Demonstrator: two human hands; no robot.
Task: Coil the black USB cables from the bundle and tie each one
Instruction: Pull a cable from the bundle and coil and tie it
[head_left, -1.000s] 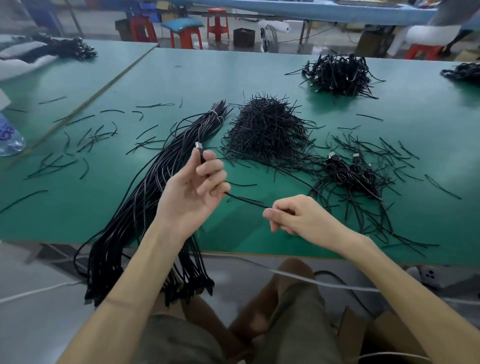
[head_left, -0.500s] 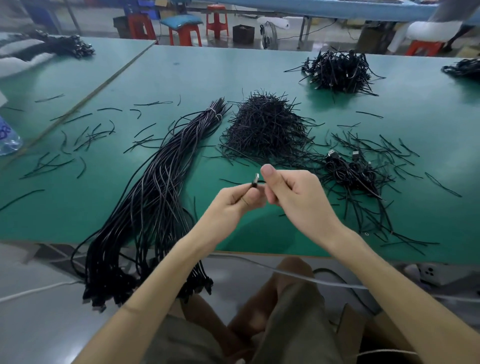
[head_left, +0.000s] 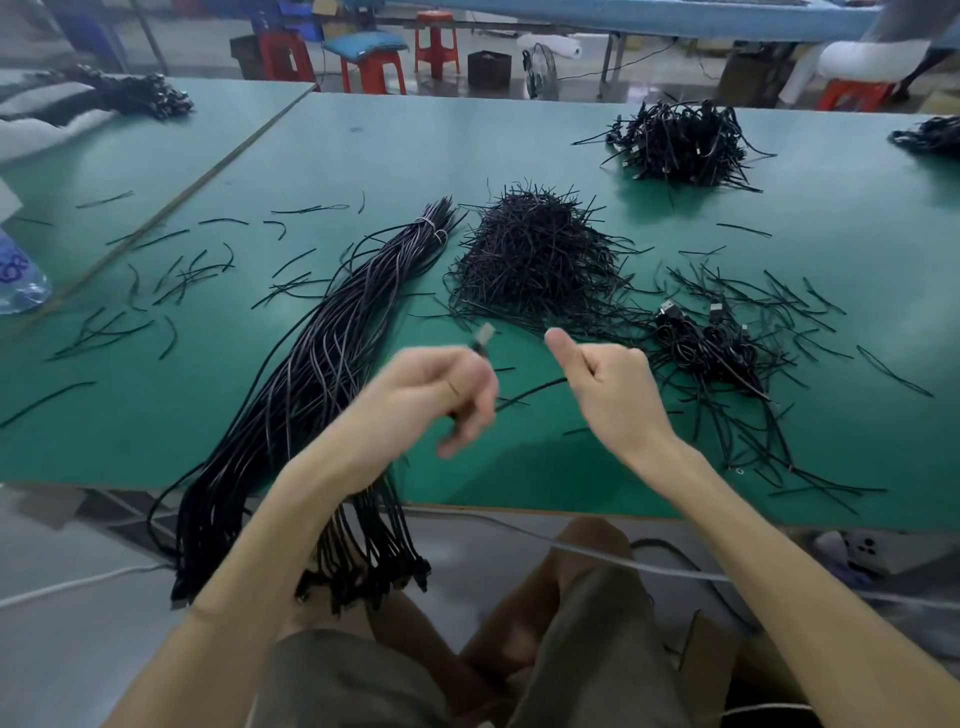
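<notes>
Far left, at the bench (head_left: 415, 145) edge, a water bottle (head_left: 21, 275), then loose ties (head_left: 171, 280) scattered thin across the green. Next along, the bundle (head_left: 322, 364) of black USB cables, bound at its far end, lying slantwise and spilling over the near edge down toward the lap. Just right of it, raised over the near part of the bench, the left hand (head_left: 431, 395), blurred with motion, curled round one cable (head_left: 530, 392) with its plug (head_left: 483, 332) poking up past the knuckles. Half a second back, pressed close against the right hand (head_left: 608, 384) at that plug; now pulled apart, with a short dark run of cable stretched between. Right hand curled round that run, thumb stuck up. Reads as the first loop being measured out: coiling barely begun, no tie picked up yet. Beyond the hands, the tie pile (head_left: 540, 260), seemingly in easy reach; right of it, a small cluster of coiled cables (head_left: 711, 348) amid more strewn ties; farther off to the right, a bigger heap (head_left: 680, 140). Bare green between and just beyond the hands, enough for winding; less room rightward, cluttered with stray ties apt to snag. Worth minding the near edge: trailing slack likely to drop off and tangle with the bundle's hanging ends.
</notes>
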